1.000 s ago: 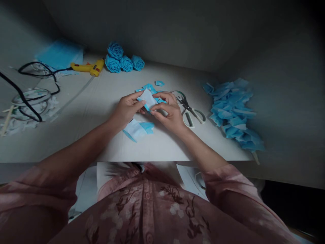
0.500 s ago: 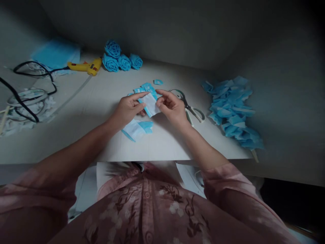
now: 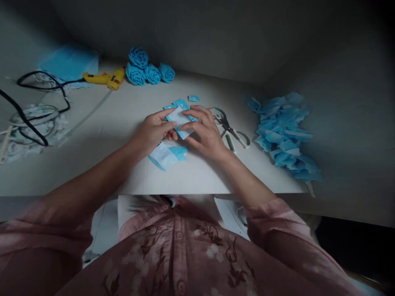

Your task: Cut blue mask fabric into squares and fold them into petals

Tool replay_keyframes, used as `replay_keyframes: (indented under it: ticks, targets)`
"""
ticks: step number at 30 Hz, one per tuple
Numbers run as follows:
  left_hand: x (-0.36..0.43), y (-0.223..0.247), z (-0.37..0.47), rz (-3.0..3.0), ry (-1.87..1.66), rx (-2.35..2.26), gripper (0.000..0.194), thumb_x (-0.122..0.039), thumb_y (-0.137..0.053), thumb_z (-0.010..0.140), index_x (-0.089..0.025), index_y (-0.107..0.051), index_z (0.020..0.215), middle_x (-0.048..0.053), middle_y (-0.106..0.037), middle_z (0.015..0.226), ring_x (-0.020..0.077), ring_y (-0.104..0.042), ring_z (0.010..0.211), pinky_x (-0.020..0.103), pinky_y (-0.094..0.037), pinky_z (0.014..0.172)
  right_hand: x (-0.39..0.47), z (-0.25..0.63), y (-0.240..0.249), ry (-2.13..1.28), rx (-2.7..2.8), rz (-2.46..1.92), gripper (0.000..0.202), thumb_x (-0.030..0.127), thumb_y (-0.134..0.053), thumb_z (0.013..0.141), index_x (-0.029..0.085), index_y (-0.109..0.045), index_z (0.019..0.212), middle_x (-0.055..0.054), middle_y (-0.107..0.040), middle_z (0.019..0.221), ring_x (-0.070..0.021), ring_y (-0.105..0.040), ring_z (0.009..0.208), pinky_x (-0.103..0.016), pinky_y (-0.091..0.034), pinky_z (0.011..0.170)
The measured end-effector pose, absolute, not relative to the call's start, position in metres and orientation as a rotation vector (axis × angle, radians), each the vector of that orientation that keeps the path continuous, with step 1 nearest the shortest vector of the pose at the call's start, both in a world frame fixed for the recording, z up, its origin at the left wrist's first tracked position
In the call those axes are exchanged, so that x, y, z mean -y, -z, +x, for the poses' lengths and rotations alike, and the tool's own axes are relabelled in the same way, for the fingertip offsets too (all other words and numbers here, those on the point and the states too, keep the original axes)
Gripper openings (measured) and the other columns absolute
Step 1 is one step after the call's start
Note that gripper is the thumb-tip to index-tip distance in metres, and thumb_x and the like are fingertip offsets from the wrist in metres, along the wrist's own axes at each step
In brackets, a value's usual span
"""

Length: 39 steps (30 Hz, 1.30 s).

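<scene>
1. The white-faced blue piece point(image 3: 178, 117) is held up between both hands over the middle of the table point(image 3: 200, 174), its pale side up. It slants from far left to near right; with edges covered, its long axis is hard to judge.
2. The left hand point(image 3: 152, 129) has the piece's left side pinched, thumb on the pale face and index finger along the far-left edge.
3. The right hand point(image 3: 208, 133) comes in from the right, fingers bent and slightly spread, tips on the pale face. Its thumb sits by the near corner; whether it presses from beneath, I cannot tell. Both hands touch the piece, so neither is clearly nearer.
4. Just beyond the piece are blue pieces point(image 3: 179, 102), partly covered by it and the right fingers; their number is unclear. A small scrap point(image 3: 194, 98) lies farther off.
5. On the near side, a loose strip point(image 3: 163, 156) lies below the left hand, which hides its far end.
6. The scissors point(image 3: 228, 129) lie just right of the right hand, handles toward the near right.
7. Farther right is a ruffled blue bundle point(image 3: 282, 131); its overlapping layers cannot be counted.
8. At the far left are four rolled flowers point(image 3: 135, 75) and a yellow glue gun point(image 3: 101, 79), whose black cable point(image 3: 21, 115) is cut off at the left edge.
</scene>
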<state>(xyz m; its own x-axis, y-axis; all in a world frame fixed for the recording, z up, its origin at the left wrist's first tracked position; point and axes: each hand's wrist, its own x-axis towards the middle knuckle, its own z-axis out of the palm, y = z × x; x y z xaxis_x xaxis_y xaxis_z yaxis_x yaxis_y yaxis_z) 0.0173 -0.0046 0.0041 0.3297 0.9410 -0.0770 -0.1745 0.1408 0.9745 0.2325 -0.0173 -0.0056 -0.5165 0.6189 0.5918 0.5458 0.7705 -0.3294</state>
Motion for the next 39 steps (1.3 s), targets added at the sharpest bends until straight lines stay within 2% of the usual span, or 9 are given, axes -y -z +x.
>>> replay_keyframes:
  ticks: [4,8,13,17,22,25,31,35,39]
  targets:
    - [0.007,-0.005,0.019,1.183,-0.977,-0.916,0.063,-0.017,-0.075,0.085,-0.014,-0.063,0.147,-0.004,-0.066,0.06,0.0131,-0.066,0.056,0.023,-0.048,0.057,0.019,0.227,0.008,-0.151,2.135,-0.821,0.025,0.048,-0.061,0.104,0.028,-0.074,0.095,-0.006,-0.071,0.134,-0.0301,-0.059,0.136,-0.059,-0.042,0.12]
    - [0.008,-0.005,0.019,1.241,-1.006,-0.909,0.062,-0.016,-0.072,0.086,-0.015,-0.064,0.147,-0.003,-0.069,0.065,0.0134,-0.069,0.061,0.023,-0.051,0.06,0.022,0.224,0.01,-0.339,1.976,-0.929,0.027,0.05,-0.065,0.101,0.025,-0.074,0.095,-0.01,-0.07,0.134,-0.0283,-0.062,0.132,-0.055,-0.045,0.117]
    - [0.01,-0.008,0.02,1.313,-1.014,-0.923,0.069,-0.021,-0.07,0.087,-0.009,-0.056,0.153,-0.001,-0.071,0.065,0.0136,-0.069,0.061,0.023,-0.052,0.062,0.018,0.224,0.02,-0.651,1.795,-0.996,0.037,0.06,-0.067,0.097,0.024,-0.074,0.097,-0.014,-0.068,0.135,-0.0254,-0.064,0.133,-0.046,-0.054,0.11]
    - [0.01,-0.01,0.021,1.325,-1.006,-0.931,0.072,-0.021,-0.069,0.087,-0.005,-0.053,0.155,0.0,-0.071,0.063,0.0134,-0.068,0.059,0.023,-0.053,0.062,0.016,0.224,0.024,-0.704,1.76,-0.972,0.041,0.063,-0.068,0.096,0.023,-0.073,0.097,-0.015,-0.068,0.132,-0.0251,-0.066,0.13,-0.045,-0.057,0.106]
    - [0.01,-0.009,0.02,1.313,-0.997,-0.922,0.071,-0.021,-0.073,0.086,-0.009,-0.057,0.153,0.0,-0.071,0.064,0.014,-0.07,0.061,0.023,-0.053,0.062,0.017,0.223,0.023,-0.721,1.74,-0.996,0.041,0.064,-0.068,0.095,0.024,-0.073,0.095,-0.013,-0.068,0.129,-0.0249,-0.066,0.128,-0.045,-0.057,0.105]
    - [0.008,-0.008,0.019,1.303,-1.009,-0.925,0.069,-0.02,-0.074,0.085,-0.011,-0.059,0.151,-0.001,-0.071,0.065,0.0141,-0.069,0.061,0.023,-0.054,0.063,0.019,0.222,0.021,-0.645,1.79,-1.011,0.031,0.055,-0.068,0.098,0.024,-0.073,0.095,-0.012,-0.07,0.127,-0.0247,-0.067,0.125,-0.045,-0.056,0.105]
    - [0.005,-0.006,0.018,1.134,-1.055,-0.898,0.064,-0.017,-0.076,0.08,-0.013,-0.065,0.143,-0.002,-0.07,0.071,0.0108,-0.064,0.059,0.023,-0.055,0.065,0.023,0.222,0.013,-0.088,2.036,-0.789,0.01,0.03,-0.068,0.098,0.027,-0.074,0.091,-0.007,-0.069,0.128,-0.0277,-0.061,0.129,-0.052,-0.05,0.111]
    - [0.003,-0.005,0.018,1.054,-1.035,-0.845,0.06,-0.015,-0.075,0.079,-0.014,-0.067,0.139,-0.001,-0.071,0.076,0.0115,-0.065,0.062,0.025,-0.057,0.066,0.023,0.226,0.009,0.004,2.117,-0.794,0.009,0.035,-0.068,0.098,0.03,-0.073,0.103,-0.007,-0.065,0.139,-0.0324,-0.055,0.138,-0.059,-0.044,0.118]
    - [0.003,-0.001,0.019,1.045,-1.03,-0.832,0.064,-0.018,-0.08,0.077,-0.013,-0.066,0.139,0.002,-0.074,0.084,0.0122,-0.066,0.065,0.026,-0.057,0.067,0.023,0.228,0.008,-0.02,2.189,-0.898,0.026,0.04,-0.067,0.097,0.033,-0.069,0.122,-0.007,-0.057,0.157,-0.0368,-0.042,0.153,-0.066,-0.034,0.126]
